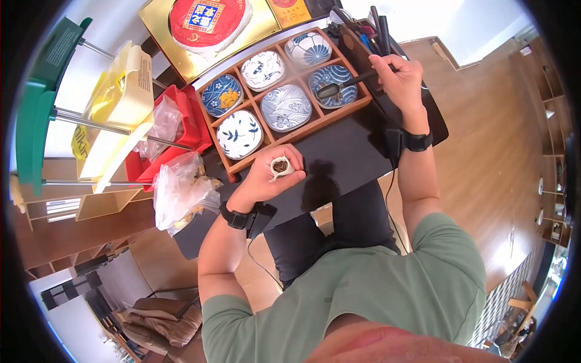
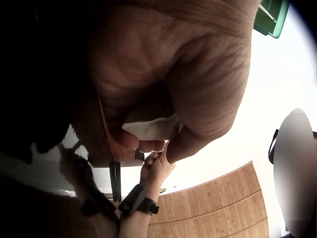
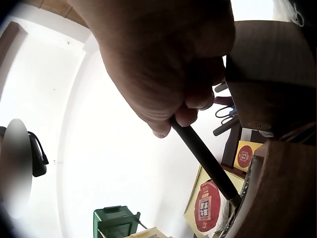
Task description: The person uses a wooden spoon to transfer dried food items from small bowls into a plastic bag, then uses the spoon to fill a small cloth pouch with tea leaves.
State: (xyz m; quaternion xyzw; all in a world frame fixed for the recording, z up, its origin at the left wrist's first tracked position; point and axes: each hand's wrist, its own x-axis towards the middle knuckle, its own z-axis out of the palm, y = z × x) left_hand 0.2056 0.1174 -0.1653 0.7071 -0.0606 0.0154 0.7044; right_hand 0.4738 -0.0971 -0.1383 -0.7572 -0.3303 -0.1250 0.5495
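My left hand (image 1: 261, 177) holds a small off-white cloth pouch (image 1: 275, 163) upright near the table's front edge. Its mouth is open, and brown pieces show inside. In the left wrist view, thumb and fingers curl round the pouch (image 2: 153, 130). My right hand (image 1: 400, 81) grips the black handle of a spoon (image 1: 328, 91). The spoon's head is over the wave-patterned blue bowl (image 1: 340, 74), at the right end of a divided wooden box (image 1: 319, 124). In the right wrist view, the handle (image 3: 205, 157) slants down from my fingers toward the box.
Several patterned bowls fill the box; a dark blue one (image 1: 213, 91) holds orange bits. Behind stands a gold box with a red-wrapped round cake (image 1: 209, 36). At left are red bins (image 1: 196, 121) and a plastic bag (image 1: 178, 196). A pen holder (image 1: 357, 54) stands at back right.
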